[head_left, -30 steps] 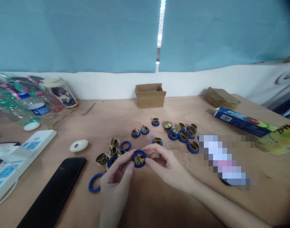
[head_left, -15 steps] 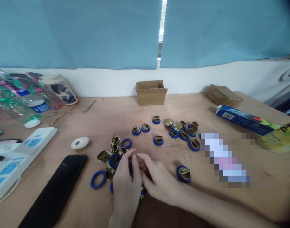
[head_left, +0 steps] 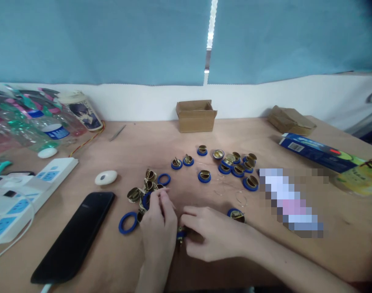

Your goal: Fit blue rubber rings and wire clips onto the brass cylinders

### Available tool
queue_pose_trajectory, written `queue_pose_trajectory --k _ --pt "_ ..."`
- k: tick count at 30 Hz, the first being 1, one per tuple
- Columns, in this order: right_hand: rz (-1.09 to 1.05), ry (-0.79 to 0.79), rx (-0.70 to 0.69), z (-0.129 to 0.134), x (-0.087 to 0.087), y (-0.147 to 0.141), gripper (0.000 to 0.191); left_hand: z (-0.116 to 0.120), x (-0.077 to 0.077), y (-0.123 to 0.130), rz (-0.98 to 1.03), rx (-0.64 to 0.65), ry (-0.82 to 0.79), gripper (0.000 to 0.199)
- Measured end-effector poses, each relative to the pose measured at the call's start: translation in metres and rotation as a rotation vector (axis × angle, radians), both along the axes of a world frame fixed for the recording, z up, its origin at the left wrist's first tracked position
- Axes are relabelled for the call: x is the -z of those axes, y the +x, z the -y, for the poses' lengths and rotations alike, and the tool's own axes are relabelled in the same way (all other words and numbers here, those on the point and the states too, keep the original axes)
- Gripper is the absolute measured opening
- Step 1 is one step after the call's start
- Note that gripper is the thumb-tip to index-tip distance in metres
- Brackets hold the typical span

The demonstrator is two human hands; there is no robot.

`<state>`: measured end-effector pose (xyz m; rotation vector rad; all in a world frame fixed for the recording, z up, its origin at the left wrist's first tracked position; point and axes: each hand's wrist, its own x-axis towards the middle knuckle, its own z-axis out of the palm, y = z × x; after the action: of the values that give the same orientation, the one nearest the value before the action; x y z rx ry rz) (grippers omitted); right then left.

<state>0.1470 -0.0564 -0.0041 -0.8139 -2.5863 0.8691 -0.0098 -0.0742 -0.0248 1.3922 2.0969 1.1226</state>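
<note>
My left hand (head_left: 159, 228) lies palm down on the wooden table (head_left: 204, 268) with its fingertips curled into the near pile of brass parts and blue rings (head_left: 144, 191), pinching at something there; whether it actually grips a piece I cannot tell, since my knuckles hide it. My right hand (head_left: 210, 232) rests just beside it, fingers bent toward a small brass-and-blue piece (head_left: 180, 235) that shows between the two hands, touching it or nearly so. The hands sit close together, almost meeting, because the loose stock is heaped right in front of me within easy reach. A lone blue ring (head_left: 127, 222) lies by my left hand, and one fitted piece (head_left: 236, 214) sits by my right wrist, apart from the pile. The assembled pieces (head_left: 234, 165), brass seated in blue rings, are spread farther back and to the right, well apart from the raw heap, which keeps the two lots from mixing. A black phone (head_left: 74, 236) lies face up to my left beside a white power strip (head_left: 27, 193). An open cardboard box (head_left: 196, 115) stands at the back edge. The blue carton (head_left: 316, 151) at right carries print too small to read, and the yellow packet (head_left: 361, 175) shows dark strokes I cannot make out.
</note>
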Motion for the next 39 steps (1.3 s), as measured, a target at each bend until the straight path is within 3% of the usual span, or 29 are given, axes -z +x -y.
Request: queue_pose_trajectory --k 3,6,11,16,20,30,39 --pt "-0.067 -0.037 0.049 -0.006 -0.003 0.002 0.004 -0.002 0.0 -0.004 0.269 0.064 0.054 0.033" --pt "-0.251 -0.227 0.164 -0.016 -0.01 0.008 0.011 -0.003 -0.003 -0.007 0.479 0.129 0.074 0.032" --pt "-0.646 -0.666 0.302 -0.029 -0.017 0.014 0.011 0.0 -0.009 -0.004 0.645 0.28 0.056 0.029" --pt "-0.695 -0.788 0.295 -0.032 -0.017 0.013 0.016 0.001 -0.01 -0.002 0.687 0.264 0.089 0.023" --pt "-0.623 -0.802 0.288 -0.032 -0.018 0.013 0.016 0.001 -0.011 -0.004 0.645 0.288 0.084 0.021" --pt "-0.538 -0.606 0.261 -0.027 -0.02 0.018 0.026 0.003 -0.003 -0.003 0.608 0.289 0.102 0.022" --pt "-0.482 -0.635 0.203 -0.028 -0.018 0.022 0.032 0.002 -0.006 -0.003 0.66 0.385 0.065 0.021"
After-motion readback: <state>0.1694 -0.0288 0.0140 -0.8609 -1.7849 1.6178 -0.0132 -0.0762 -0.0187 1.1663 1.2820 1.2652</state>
